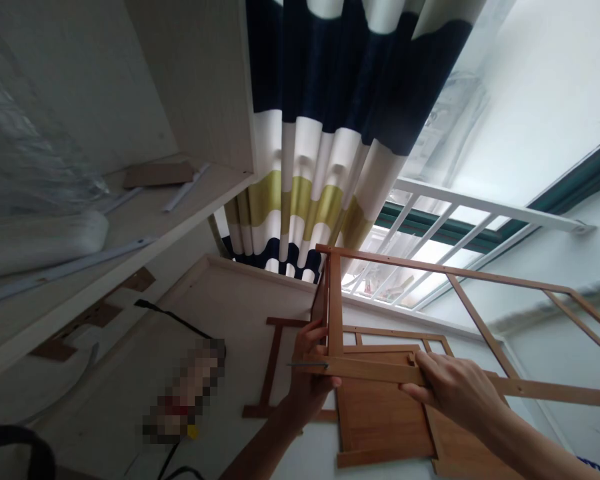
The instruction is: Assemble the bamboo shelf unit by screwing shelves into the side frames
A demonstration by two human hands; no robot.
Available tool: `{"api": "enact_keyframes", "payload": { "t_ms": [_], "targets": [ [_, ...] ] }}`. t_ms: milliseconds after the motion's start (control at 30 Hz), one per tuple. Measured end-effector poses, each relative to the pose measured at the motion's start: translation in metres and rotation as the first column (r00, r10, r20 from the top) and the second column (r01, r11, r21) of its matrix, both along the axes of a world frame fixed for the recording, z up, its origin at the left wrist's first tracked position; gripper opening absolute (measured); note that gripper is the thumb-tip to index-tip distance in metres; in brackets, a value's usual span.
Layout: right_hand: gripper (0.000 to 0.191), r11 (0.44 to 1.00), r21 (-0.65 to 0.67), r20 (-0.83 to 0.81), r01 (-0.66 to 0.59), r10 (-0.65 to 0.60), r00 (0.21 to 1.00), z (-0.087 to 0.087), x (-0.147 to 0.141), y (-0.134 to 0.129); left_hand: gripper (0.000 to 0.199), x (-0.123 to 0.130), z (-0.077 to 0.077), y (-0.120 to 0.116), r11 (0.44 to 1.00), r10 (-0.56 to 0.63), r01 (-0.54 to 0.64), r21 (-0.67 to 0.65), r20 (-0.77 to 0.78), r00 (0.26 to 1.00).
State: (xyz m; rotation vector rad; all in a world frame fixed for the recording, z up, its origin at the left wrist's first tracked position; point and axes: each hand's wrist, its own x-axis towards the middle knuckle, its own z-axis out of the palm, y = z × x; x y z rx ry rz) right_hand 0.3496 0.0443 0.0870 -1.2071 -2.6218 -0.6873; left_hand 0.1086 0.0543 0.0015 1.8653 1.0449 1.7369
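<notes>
Head view takes in a room corner with a pale wall (575,233) at the right and a long curtain (330,147), banded navy, white and green, hanging beside a bright window. A white railing (460,197) crosses in front of the glass. On the left stands a shelf (223,179) bearing clear plastic wrap (40,133), a brown piece (157,175) and white strips. Below spreads a pale floor (240,293), where a black cable (180,321) runs to an object whose details are masked.

Largest of the work is the slatted wooden frame (481,324), held up at the lower right. Behind it are a brown wooden panel (385,407) and, to its left, a smaller slatted piece (273,363); how these are propped is hard to tell.

The left hand (310,367) is curled around the corner where an upright post (335,300) meets the lower rail (370,371); the right hand (455,387) pinches that same rail farther along. Smallest is a thin metal rod (305,364), its end at this corner; whether the left fingers grip it cannot be told.

The step in hand seems to be work on that corner joint. The next move likely calls for steadying the rail while the rod is turned.
</notes>
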Motion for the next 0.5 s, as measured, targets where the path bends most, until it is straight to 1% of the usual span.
{"api": "enact_keyframes", "payload": {
  "t_ms": [133, 267, 333, 400, 500],
  "targets": [
    [0.049, 1.0, -0.02, -0.005, -0.001, 0.001, 1.0, 0.0, 0.001, 0.002, 0.049, -0.003, 0.007, 0.001, 1.0, -0.023, 0.022, -0.017, -0.038, 0.999],
    [0.049, 0.999, -0.04, 0.002, -0.017, 0.017, 1.0, -0.002, 0.003, 0.003, 0.053, -0.006, 0.018, 0.001, 0.988, -0.129, 0.125, -0.086, -0.039, 0.991],
    [0.049, 0.999, -0.042, -0.001, -0.004, 0.004, 1.0, -0.004, 0.004, 0.002, 0.053, -0.005, 0.024, 0.001, 0.979, -0.177, 0.173, -0.105, -0.03, 0.984],
    [0.05, 0.998, -0.062, -0.014, 0.016, -0.017, 1.0, -0.007, 0.004, -0.001, 0.051, -0.003, 0.031, 0.0, 0.977, -0.179, 0.179, -0.117, 0.008, 0.984],
    [0.051, 0.992, -0.118, -0.036, 0.038, -0.042, 0.998, -0.011, 0.004, -0.004, 0.037, 0.002, 0.038, -0.001, 0.977, -0.118, 0.126, -0.173, 0.056, 0.991]
  ]
}}
